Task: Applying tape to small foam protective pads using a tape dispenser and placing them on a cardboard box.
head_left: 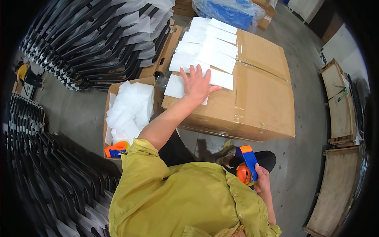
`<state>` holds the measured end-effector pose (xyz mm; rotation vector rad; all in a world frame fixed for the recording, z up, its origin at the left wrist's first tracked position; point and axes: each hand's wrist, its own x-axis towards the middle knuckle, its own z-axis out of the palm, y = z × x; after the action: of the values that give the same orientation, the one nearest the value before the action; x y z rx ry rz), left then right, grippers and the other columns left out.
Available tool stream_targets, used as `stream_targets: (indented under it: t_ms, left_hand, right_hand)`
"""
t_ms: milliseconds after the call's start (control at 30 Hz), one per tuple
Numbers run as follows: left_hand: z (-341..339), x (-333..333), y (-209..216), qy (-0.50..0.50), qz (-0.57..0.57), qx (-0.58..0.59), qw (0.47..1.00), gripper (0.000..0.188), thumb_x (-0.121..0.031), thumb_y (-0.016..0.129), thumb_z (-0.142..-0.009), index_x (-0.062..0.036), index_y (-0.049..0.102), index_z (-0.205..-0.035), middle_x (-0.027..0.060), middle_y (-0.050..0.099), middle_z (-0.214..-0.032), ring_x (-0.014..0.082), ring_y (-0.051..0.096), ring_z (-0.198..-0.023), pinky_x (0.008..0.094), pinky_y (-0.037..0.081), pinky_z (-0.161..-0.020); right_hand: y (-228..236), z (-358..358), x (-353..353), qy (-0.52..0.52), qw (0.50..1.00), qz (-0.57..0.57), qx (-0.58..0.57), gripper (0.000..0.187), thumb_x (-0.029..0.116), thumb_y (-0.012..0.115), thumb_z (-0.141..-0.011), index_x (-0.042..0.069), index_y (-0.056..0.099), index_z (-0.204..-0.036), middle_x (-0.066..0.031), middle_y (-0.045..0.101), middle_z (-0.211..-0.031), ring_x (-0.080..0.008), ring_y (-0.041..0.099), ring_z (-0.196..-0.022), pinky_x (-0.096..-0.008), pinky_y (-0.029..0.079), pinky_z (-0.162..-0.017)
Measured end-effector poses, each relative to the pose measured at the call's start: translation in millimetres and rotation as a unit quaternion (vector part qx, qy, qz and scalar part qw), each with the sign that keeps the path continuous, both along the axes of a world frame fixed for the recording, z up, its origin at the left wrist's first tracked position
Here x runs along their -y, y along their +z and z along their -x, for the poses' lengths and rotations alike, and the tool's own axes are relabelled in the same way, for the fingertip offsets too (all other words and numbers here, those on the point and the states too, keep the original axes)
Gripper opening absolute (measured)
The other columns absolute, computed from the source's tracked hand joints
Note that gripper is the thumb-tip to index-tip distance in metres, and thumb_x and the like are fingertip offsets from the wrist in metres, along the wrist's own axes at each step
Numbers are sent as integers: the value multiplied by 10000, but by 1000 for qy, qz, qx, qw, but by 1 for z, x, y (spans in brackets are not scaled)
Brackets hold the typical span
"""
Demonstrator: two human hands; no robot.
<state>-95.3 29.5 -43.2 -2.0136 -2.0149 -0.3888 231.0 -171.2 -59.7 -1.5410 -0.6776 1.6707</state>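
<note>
Clearly apart: one hand spread on white sheets, the other around a tape dispenser

The person's left hand [196, 85] reaches forward and lies on the white sheets [221, 57], with its fingers spread wide and its palm down. These sheets are placed on the left part of the top of a large cardboard box [262, 89], in a row that goes away from the person, and several of them overlap. The hand is at the near end of this row.

The right hand [263, 178] is well apart from the left one, low beside the body. It is closed around a blue and orange tape dispenser [249, 160], which is held in front of the right leg and does not touch the box.

To the left of the large box stands a smaller open box [106, 130], filled with loose white pieces [128, 104]. A second tape dispenser [116, 153] is at its near corner; whether it rests on the pieces or on the rim, one cannot tell.

Further left, black frames [102, 47] are stacked closely, with white wrapping between them. Behind the large box is a blue bundle [225, 14] under clear plastic. On the right side, wooden crates [337, 104] stand on the grey floor [300, 158]. Another person [23, 73] is seen small at the far left.
</note>
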Motion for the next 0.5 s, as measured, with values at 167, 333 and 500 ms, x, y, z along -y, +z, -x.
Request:
stream_targets:
  t_ms: [167,333,500]
  left_hand:
    - [0,1,3,7,28,22,999,735,-658,419,-721,-110,445,-1210,192,385,-1242,363,313,-1156,646,161,-921]
    - [-4,-2,6,-1,39,58,998,717,-629,455,-724,-69,462,-1171,204,397,-1215,357,329,-1141,628,185,-921]
    - [-11,-3,3,1,22,62,998,648,-581,504,-725,-54,491,-1101,189,435,-1138,336,367,-1091,606,194,-928]
  right_hand:
    - [-3,1,-1,19,1000,-1,5,293,269,557,-843,-21,583,-811,-35,592,-724,-75,513,-601,-215,421,-570]
    - [-6,-2,-2,43,999,-7,-7,312,266,536,-853,-42,581,-872,-70,613,-790,-109,556,-650,-231,448,-623]
    - [4,4,-3,32,999,-4,-15,296,254,549,-850,-39,588,-852,-57,617,-770,-89,552,-637,-221,449,-609]
